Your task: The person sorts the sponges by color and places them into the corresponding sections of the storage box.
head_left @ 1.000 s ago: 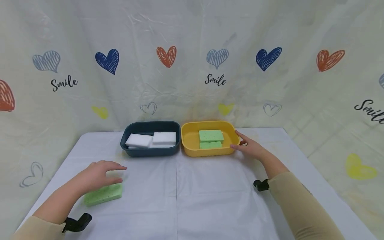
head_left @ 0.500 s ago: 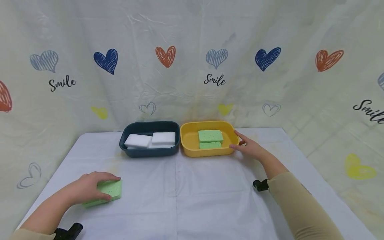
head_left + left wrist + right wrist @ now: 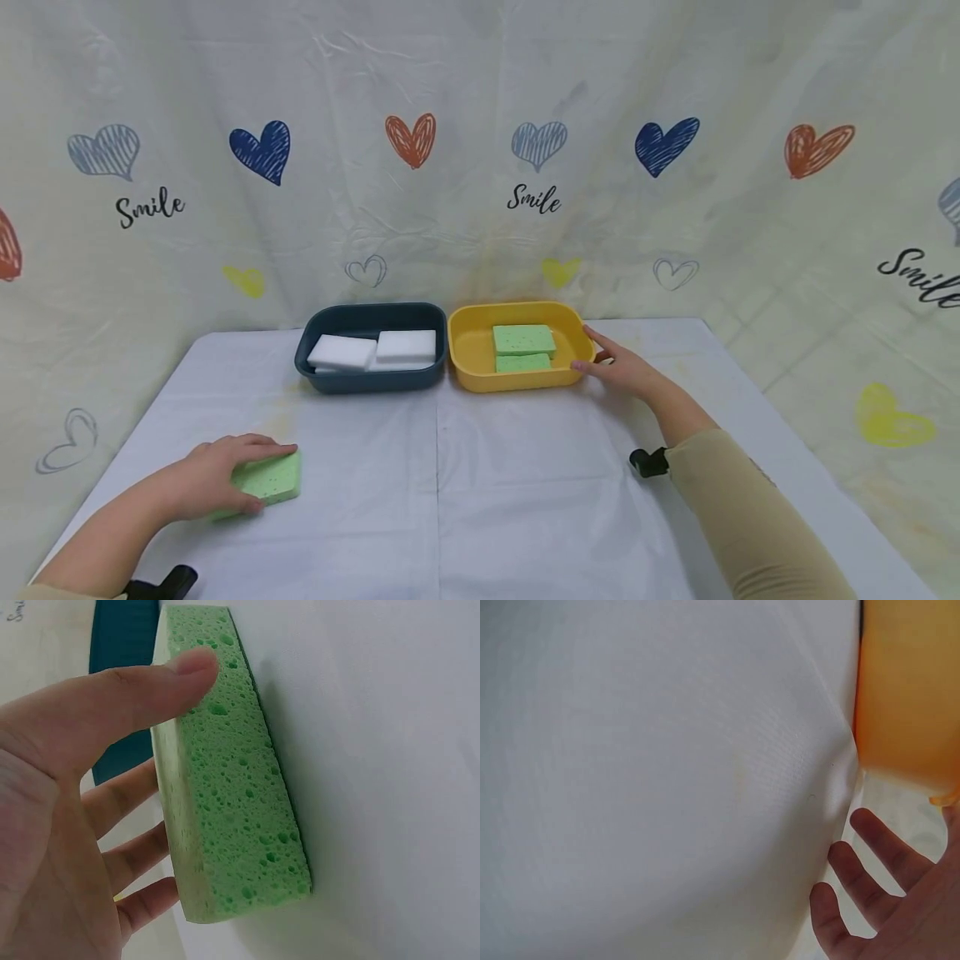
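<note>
My left hand grips a green sponge lying on the table at the left. In the left wrist view, the thumb presses one porous side of the sponge, and the other fingers reach behind it. At the right, my right hand holds the right end of a yellow bin, thumb at the front rim and index finger at the side. Two green sponges lie inside this bin. The right wrist view shows three fingers of the right hand off the bin.
A dark blue bin stands against the yellow bin's left side, with several white sponges inside. A white cloth covers the table. Behind it hangs a curtain printed with hearts.
My left hand has come down from above the green sponge and now grips it. The right hand stays at the yellow bin. The head view has shifted slightly.
</note>
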The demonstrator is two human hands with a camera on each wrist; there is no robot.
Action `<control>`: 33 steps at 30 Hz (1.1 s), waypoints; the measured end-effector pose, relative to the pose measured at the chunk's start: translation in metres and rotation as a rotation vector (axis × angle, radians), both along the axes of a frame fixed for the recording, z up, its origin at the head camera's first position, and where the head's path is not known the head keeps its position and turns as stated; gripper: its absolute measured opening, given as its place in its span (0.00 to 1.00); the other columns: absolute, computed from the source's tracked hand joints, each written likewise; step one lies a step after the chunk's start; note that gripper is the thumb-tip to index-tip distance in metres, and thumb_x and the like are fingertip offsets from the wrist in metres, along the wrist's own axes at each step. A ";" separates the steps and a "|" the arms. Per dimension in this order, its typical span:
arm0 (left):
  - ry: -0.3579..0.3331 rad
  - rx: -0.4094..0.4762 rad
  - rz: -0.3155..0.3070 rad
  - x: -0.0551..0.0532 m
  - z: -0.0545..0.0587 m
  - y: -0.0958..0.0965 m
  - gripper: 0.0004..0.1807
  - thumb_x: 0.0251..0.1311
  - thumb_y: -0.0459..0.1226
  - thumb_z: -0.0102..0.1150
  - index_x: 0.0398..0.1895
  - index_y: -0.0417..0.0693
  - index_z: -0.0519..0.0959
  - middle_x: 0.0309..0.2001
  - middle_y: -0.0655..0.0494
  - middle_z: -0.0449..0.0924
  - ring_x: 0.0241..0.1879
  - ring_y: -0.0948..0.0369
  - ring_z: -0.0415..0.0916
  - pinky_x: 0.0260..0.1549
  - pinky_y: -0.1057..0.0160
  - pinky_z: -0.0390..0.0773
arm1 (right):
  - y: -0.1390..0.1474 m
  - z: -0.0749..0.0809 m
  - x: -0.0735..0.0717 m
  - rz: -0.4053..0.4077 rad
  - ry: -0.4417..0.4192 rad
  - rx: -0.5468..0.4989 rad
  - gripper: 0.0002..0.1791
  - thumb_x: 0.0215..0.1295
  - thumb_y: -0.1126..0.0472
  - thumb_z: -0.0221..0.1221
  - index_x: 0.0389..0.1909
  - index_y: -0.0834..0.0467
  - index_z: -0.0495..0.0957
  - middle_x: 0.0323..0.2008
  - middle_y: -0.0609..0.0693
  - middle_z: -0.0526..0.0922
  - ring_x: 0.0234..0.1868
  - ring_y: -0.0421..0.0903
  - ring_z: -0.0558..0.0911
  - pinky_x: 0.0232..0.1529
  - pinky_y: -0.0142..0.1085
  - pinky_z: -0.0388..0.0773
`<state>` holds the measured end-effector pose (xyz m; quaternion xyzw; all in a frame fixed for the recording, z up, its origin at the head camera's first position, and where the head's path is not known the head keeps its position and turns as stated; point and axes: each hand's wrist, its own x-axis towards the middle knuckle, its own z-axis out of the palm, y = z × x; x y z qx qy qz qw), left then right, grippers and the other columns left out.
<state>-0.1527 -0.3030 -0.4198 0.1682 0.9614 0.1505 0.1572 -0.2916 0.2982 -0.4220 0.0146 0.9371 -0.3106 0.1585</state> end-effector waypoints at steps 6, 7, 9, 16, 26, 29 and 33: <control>0.063 0.045 -0.014 -0.003 0.003 0.002 0.40 0.43 0.53 0.77 0.65 0.63 0.76 0.61 0.50 0.76 0.60 0.43 0.71 0.52 0.40 0.71 | 0.000 -0.002 -0.001 -0.001 0.000 0.002 0.53 0.62 0.30 0.58 0.80 0.35 0.38 0.63 0.65 0.66 0.56 0.62 0.69 0.59 0.61 0.69; 0.080 0.059 -0.026 -0.004 0.004 0.003 0.40 0.44 0.53 0.77 0.65 0.62 0.76 0.61 0.49 0.76 0.60 0.43 0.71 0.52 0.40 0.72 | 0.001 -0.002 -0.001 0.000 0.001 0.003 0.53 0.62 0.31 0.58 0.80 0.35 0.38 0.63 0.65 0.66 0.56 0.62 0.69 0.59 0.61 0.69; 0.107 0.083 -0.042 -0.006 0.007 0.006 0.40 0.44 0.53 0.77 0.65 0.62 0.76 0.62 0.49 0.76 0.61 0.42 0.71 0.52 0.40 0.73 | 0.001 -0.003 -0.002 0.003 0.004 0.005 0.52 0.62 0.31 0.58 0.80 0.35 0.38 0.63 0.65 0.66 0.56 0.62 0.69 0.59 0.61 0.69; 0.160 0.109 -0.075 -0.018 0.022 0.021 0.39 0.47 0.55 0.75 0.66 0.62 0.76 0.63 0.49 0.76 0.62 0.41 0.69 0.55 0.38 0.71 | 0.003 -0.005 -0.004 0.004 -0.005 -0.004 0.53 0.61 0.30 0.59 0.79 0.34 0.38 0.63 0.65 0.66 0.56 0.62 0.69 0.59 0.62 0.68; 0.198 0.121 -0.115 -0.037 0.044 0.053 0.35 0.53 0.53 0.72 0.66 0.61 0.76 0.61 0.51 0.74 0.57 0.46 0.71 0.49 0.47 0.74 | 0.004 -0.007 -0.006 0.006 -0.008 -0.016 0.54 0.59 0.28 0.59 0.79 0.33 0.38 0.64 0.65 0.65 0.57 0.62 0.69 0.60 0.62 0.68; 0.186 0.116 -0.116 -0.044 0.048 0.066 0.34 0.55 0.54 0.70 0.67 0.62 0.75 0.62 0.51 0.72 0.58 0.47 0.69 0.49 0.48 0.73 | 0.003 -0.007 -0.005 -0.002 -0.009 -0.013 0.54 0.59 0.28 0.59 0.79 0.33 0.38 0.64 0.64 0.65 0.57 0.62 0.69 0.60 0.62 0.68; 0.158 0.119 -0.099 -0.055 0.051 0.087 0.34 0.57 0.54 0.69 0.68 0.65 0.74 0.66 0.53 0.70 0.62 0.47 0.66 0.52 0.47 0.73 | 0.003 -0.007 -0.005 -0.010 -0.011 -0.011 0.54 0.59 0.28 0.59 0.79 0.32 0.38 0.64 0.64 0.65 0.57 0.62 0.69 0.60 0.63 0.68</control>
